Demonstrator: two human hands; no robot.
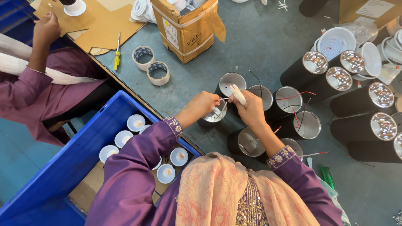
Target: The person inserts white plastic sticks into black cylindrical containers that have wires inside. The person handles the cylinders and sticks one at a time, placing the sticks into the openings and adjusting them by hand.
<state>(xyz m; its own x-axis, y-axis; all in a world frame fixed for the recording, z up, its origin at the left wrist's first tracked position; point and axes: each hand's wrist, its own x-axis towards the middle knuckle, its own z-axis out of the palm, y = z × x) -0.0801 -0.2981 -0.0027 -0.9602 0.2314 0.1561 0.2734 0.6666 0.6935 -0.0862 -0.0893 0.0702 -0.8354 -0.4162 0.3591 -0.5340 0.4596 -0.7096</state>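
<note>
Black metal can (pixel 215 117) stands upright on the grey table (pixel 259 42); my left hand (pixel 202 104) pinches its thin wires, my right hand (pixel 251 109) grips a white tube (pixel 238 94). Brown taped carton (pixel 186 27) behind.

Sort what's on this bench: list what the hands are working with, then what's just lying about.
In hand: left hand at the black lamp housing; right hand holding a white connector.

Lying about: tape rolls, yellow screwdriver, cardboard box, blue crate.

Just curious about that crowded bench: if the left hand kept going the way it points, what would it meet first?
Probably the right hand. The left hand points straight at it, over an open black can; depth is unclear.
</note>
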